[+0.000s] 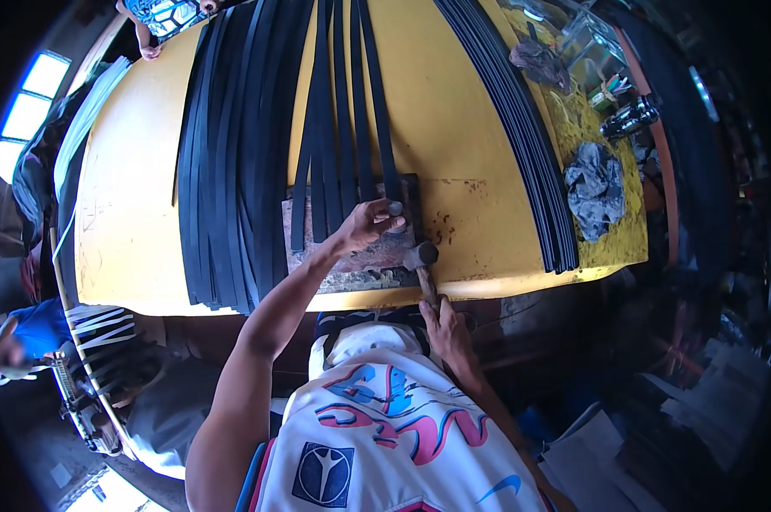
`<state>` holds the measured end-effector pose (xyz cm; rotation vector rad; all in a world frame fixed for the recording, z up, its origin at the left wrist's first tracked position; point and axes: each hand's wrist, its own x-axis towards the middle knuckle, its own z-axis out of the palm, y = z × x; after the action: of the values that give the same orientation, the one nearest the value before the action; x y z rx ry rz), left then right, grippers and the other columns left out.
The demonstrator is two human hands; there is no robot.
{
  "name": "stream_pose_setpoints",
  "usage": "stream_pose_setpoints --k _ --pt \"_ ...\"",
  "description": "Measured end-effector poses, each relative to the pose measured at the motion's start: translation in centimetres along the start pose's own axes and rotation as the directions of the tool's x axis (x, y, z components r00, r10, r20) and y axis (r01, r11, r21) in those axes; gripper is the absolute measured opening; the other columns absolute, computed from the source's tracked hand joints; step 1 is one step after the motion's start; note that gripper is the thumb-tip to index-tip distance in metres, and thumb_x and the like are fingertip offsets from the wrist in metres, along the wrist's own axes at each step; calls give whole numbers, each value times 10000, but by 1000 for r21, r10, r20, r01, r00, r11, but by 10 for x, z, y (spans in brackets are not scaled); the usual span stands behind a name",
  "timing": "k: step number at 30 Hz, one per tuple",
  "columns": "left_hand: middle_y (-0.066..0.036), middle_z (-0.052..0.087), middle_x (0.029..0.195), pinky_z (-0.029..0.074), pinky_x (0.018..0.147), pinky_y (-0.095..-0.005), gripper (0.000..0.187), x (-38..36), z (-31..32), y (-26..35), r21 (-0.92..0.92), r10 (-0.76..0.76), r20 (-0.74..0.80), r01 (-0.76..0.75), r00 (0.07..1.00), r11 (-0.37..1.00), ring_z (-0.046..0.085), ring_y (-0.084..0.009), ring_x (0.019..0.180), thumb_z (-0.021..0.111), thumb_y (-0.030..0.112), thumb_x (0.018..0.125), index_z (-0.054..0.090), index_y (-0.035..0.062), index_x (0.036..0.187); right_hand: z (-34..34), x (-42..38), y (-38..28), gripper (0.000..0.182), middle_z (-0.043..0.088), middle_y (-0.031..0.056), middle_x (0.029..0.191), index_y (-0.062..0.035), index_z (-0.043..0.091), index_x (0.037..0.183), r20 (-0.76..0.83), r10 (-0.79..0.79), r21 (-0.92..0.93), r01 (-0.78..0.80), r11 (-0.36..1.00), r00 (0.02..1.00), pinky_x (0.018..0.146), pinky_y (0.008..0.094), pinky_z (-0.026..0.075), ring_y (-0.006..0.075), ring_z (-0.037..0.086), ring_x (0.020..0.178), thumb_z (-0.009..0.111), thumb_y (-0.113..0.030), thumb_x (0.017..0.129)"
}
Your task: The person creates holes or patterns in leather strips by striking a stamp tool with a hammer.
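My left hand (370, 225) is closed around a short metal punch (395, 208), whose round top shows above the fingers. The punch's lower end is hidden by the hand. It stands over the end of a black strap (380, 128) on a worn, reddish-brown block (373, 258). Other black straps (319, 171) lie with their ends on the same block. My right hand (448, 331) grips the wooden handle of a hammer (420, 255). The hammer's head is just below and right of the punch, apart from it, near the block's right edge.
Many black straps (236, 154) lie left of the block on the yellow table (462, 196). A neat bundle of black strips (522, 128) runs along the right. Beyond it lie a crumpled grey cloth (594, 189) and a dark bottle (629, 118). Another person's hand (151, 53) rests at the far left.
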<state>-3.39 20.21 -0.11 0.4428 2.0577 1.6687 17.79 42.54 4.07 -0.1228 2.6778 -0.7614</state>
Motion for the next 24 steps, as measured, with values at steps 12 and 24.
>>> stream_pose_setpoints --k 12,24 --pt "-44 696 951 502 847 -278 283 -1 0 9 13 5 -14 -5 1000 1000 626 -108 955 699 260 918 646 5 1029 14 -5 15 428 502 353 1221 -123 466 1394 -39 -242 -269 224 937 969 712 455 545 440 632 801 457 -129 966" --pt "-76 719 976 520 869 -296 295 -7 2 8 22 41 -16 -40 999 999 665 -139 989 710 228 903 649 7 1088 -6 1 -5 313 592 308 982 -15 517 1147 9 -37 -45 38 998 999 670 492 482 455 610 785 500 -282 984"
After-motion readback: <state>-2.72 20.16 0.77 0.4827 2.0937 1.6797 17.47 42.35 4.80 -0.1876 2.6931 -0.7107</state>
